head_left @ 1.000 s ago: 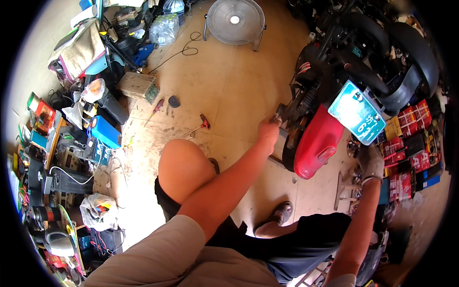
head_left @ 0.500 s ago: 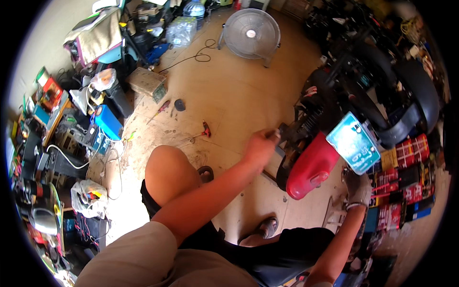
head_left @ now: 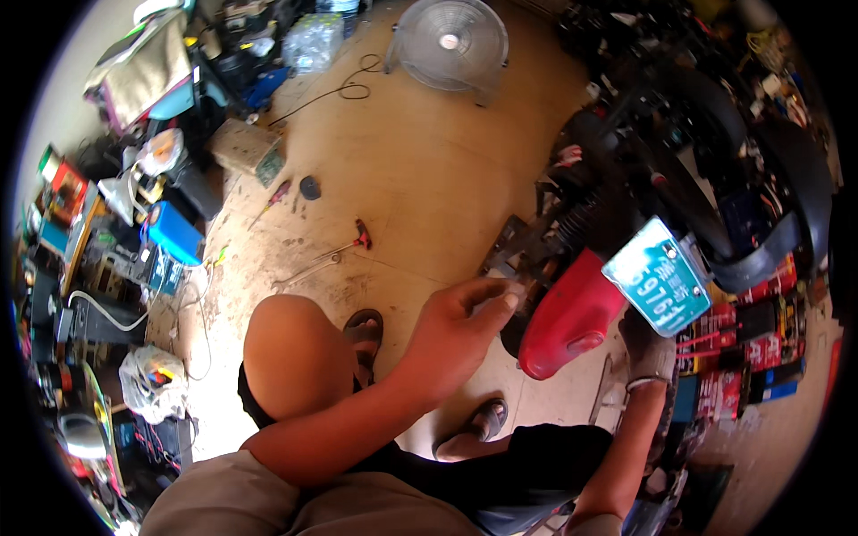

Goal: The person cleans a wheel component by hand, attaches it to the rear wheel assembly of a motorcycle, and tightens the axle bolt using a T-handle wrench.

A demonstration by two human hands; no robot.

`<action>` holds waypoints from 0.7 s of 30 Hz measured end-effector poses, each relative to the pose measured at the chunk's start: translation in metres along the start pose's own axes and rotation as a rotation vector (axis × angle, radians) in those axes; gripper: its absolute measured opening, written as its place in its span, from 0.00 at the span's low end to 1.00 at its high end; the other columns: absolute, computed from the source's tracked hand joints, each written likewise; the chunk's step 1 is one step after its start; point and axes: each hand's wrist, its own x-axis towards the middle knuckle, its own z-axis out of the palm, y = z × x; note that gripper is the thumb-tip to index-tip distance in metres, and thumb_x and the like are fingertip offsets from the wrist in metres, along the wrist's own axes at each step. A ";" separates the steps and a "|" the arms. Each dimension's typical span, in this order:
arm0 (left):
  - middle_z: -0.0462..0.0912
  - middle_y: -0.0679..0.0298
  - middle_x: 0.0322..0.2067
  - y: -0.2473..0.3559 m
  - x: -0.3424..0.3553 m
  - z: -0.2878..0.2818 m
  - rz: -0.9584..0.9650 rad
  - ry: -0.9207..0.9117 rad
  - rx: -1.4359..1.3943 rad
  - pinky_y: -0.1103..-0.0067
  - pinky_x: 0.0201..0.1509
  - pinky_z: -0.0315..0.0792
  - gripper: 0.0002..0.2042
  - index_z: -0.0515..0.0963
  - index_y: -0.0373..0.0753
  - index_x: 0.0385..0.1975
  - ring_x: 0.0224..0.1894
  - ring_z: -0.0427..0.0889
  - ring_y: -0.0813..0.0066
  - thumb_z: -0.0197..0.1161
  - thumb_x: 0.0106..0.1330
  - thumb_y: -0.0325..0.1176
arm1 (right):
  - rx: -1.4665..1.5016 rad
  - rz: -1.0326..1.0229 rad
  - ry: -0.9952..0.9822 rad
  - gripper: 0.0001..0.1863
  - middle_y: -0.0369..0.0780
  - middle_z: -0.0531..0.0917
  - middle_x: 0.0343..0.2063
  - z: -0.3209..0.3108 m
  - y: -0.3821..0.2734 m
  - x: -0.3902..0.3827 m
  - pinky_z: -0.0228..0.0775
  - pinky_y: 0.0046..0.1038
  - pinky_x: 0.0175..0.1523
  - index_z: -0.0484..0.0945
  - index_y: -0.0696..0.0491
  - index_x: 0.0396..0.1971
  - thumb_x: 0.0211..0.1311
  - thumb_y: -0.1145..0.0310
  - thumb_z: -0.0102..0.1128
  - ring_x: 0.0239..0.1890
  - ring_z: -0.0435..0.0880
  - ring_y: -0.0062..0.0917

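My left hand (head_left: 465, 326) is closed just left of a red plastic fender (head_left: 567, 322) on a black two-wheeled vehicle, its thumb and forefinger together; what they hold, if anything, I cannot make out. Beside it are a dark metal bracket (head_left: 505, 250) and a shock absorber spring (head_left: 569, 223). My right hand (head_left: 648, 353), in a grey glove, is under the teal number plate (head_left: 655, 275) to the right of the fender, its fingers hidden behind the plate. My bare left knee (head_left: 299, 353) is beside my left forearm.
A large floor fan (head_left: 447, 49) stands ahead. A red T-handle wrench (head_left: 362, 234), a screwdriver (head_left: 277, 196) and a block (head_left: 237, 147) lie on the tan floor. Cluttered tools, bags and a blue case (head_left: 174, 232) line the left; stacked red boxes (head_left: 719, 380) sit right.
My left hand has come down and to the left, back from the vehicle's metal part. My right hand stays under the plate. The whole view has shifted, with the vehicle now lower in the picture.
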 end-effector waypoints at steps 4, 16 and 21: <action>0.86 0.57 0.52 0.003 0.000 0.004 -0.026 -0.039 -0.036 0.73 0.59 0.75 0.18 0.80 0.31 0.55 0.54 0.82 0.72 0.61 0.76 0.39 | 0.096 0.200 -0.019 0.11 0.42 0.87 0.37 -0.009 -0.002 -0.004 0.79 0.44 0.41 0.83 0.45 0.39 0.63 0.56 0.58 0.39 0.87 0.42; 0.83 0.48 0.55 -0.017 0.011 0.022 -0.036 -0.014 0.006 0.66 0.62 0.75 0.19 0.77 0.29 0.56 0.60 0.82 0.56 0.61 0.75 0.39 | 1.909 1.083 0.246 0.23 0.44 0.87 0.41 -0.062 -0.036 -0.019 0.85 0.28 0.43 0.77 0.62 0.58 0.68 0.64 0.66 0.39 0.89 0.27; 0.83 0.48 0.56 -0.027 0.015 0.037 -0.044 -0.019 0.056 0.66 0.61 0.76 0.20 0.77 0.29 0.57 0.60 0.82 0.55 0.61 0.75 0.39 | 1.860 1.069 0.274 0.22 0.43 0.86 0.47 -0.065 -0.029 -0.039 0.85 0.31 0.48 0.76 0.60 0.61 0.73 0.64 0.59 0.43 0.88 0.29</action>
